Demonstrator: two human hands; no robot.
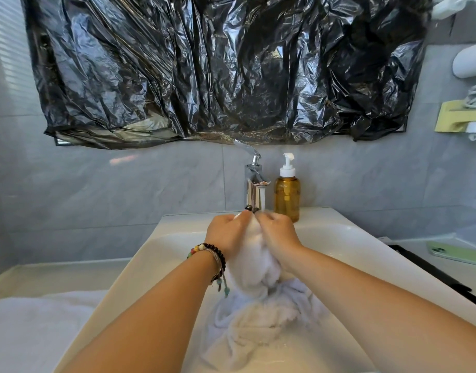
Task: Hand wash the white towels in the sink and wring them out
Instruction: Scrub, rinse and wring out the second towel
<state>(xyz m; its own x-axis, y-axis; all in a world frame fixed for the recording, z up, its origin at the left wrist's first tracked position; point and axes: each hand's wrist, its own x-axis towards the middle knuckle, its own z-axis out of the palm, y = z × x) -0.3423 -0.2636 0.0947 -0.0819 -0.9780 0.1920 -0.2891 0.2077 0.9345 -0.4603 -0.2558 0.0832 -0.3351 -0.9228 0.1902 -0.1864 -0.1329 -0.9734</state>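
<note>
Towel (pixel 254 254) bunched at mid-frame is clamped between your left hand (pixel 227 235) and right hand (pixel 278 234), fingers of both curled round its top under the running tap (pixel 255 181); its wet tail lies in the sink (pixel 339 238) at lower centre.

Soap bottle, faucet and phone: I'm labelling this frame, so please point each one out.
soap bottle (pixel 287 196), head view, on its amber body.
faucet (pixel 254 181), head view, on its chrome spout.
phone (pixel 457 254), head view, on its green back.
</note>
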